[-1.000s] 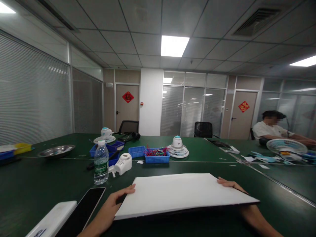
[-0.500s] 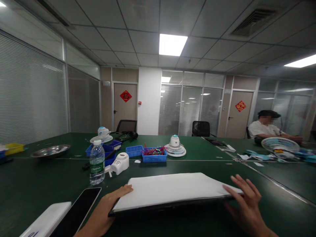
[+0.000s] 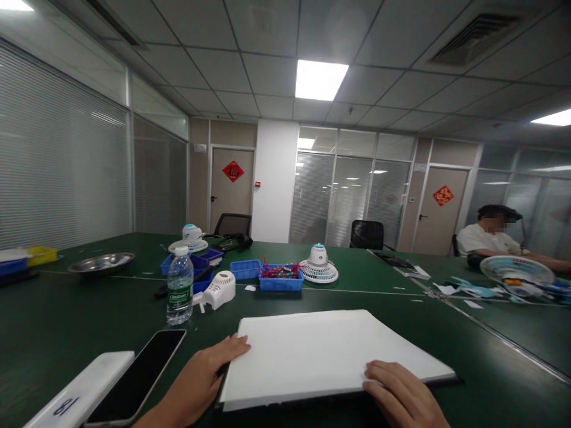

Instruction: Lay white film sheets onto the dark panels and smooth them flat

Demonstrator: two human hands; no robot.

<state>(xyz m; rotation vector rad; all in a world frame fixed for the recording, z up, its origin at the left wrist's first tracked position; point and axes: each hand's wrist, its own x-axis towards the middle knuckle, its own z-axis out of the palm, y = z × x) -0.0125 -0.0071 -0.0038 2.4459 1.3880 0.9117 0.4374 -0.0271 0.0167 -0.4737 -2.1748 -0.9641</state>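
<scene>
A wide white paper pad (image 3: 307, 351) with a thin dark backing is in front of me, low over the green table. My left hand (image 3: 214, 362) grips its left edge, thumb on top and the other fingers mostly hidden beneath. At the near edge, right of the middle, my right hand (image 3: 399, 389) has its fingers bent together over the paper; its thumb is not clearly visible. Left of my left arm lie a dark-screened phone (image 3: 138, 377) and a white slab-like block (image 3: 84, 392) marked with handwriting.
Beyond the pad stand a water bottle (image 3: 180, 288), a white plastic housing (image 3: 220, 290), a blue tray of coloured wires (image 3: 281, 281) and a white fan part (image 3: 319, 264). A metal dish (image 3: 102, 263) is at left. A person (image 3: 491, 235) sits at the far right.
My right hand has come down from the pad's right corner to its near edge, its spread fingers drawing together. The pad's near side has dropped, showing more paper. My view has shifted slightly left.
</scene>
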